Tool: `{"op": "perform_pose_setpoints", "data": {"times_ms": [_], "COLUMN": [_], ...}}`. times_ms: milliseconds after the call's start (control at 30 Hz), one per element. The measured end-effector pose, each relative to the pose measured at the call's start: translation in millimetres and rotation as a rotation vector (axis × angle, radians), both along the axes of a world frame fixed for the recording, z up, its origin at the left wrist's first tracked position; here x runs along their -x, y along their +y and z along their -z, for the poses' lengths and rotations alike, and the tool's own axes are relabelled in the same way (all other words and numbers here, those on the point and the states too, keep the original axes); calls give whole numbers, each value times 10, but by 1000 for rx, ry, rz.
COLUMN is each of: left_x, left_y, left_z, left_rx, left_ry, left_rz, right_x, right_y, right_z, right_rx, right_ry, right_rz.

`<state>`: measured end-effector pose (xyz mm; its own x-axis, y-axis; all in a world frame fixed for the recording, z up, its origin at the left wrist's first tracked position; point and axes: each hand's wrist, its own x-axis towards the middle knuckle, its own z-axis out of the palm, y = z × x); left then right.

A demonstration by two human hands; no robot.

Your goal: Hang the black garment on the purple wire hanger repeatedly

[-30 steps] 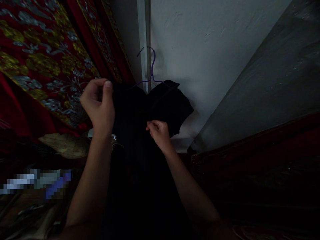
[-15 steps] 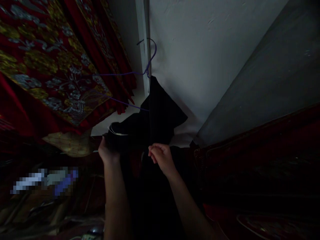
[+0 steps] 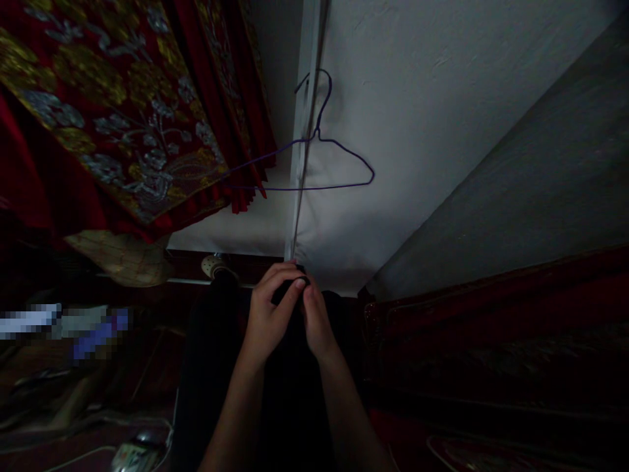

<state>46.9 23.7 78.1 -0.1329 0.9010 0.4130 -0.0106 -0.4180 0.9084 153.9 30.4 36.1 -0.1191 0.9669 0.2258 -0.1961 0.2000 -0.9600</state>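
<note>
Both my hands are close together low in the middle of the view. My left hand (image 3: 274, 301) has its fingers and thumb closed around a bunched black garment (image 3: 284, 290). My right hand (image 3: 317, 321) meets it from the other side, fingers curled on the same cloth. Most of the garment is hidden by my hands or merges with the dark clothing below. Above and apart from my hands, a bare purple wire hanger (image 3: 318, 129) hangs on a pale upright strip (image 3: 307, 98) at the wall.
Red cloth with gold and silver embroidery (image 3: 132, 111) hangs at the upper left, overlapping the hanger's left end. A light wall (image 3: 417, 98) stands ahead. Dark red furnishings (image 3: 491, 295) line the right. A light shoe (image 3: 213, 265) shows beyond my hands; cluttered things lie at lower left.
The black garment has come off the hanger, which now hangs bare. My left hand has moved right and my hands have come together on the cloth. The view has shifted slightly.
</note>
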Motion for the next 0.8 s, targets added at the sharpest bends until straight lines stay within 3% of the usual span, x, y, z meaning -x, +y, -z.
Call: {"op": "perform_pose_setpoints", "data": {"times_ms": [133,233,333,400,500,533,567,700,800], "left_x": [95,292,510,661,882,947,1006,1196,1378], "left_y": [3,116,269,372,507,543,574,649,679], "left_z": [-43,5,109,162,164,144,118,32,54], "left_rx": [-60,46,211,306,350,337,318,332,309], "left_ry": [178,167,274,444,621,633,627,546,501], "left_rz": [20,216,364,385,378,365,354,325,253], "right_x": [47,-63,-299,-457,-539,-509,-457,-226,-310], "right_y": [-80,29,323,596,1053,1200,1339,1743,1848], "right_z": [-143,-302,-584,-802,-1019,-1035,-1018,-763,-610], "right_rx": [46,91,-6,-115,-386,-417,-400,-129,-100], "right_ry": [53,-38,-234,-349,-359,-325,-300,-365,-450], "right_rz": [-116,-292,-383,-259,122,210,249,163,223]}}
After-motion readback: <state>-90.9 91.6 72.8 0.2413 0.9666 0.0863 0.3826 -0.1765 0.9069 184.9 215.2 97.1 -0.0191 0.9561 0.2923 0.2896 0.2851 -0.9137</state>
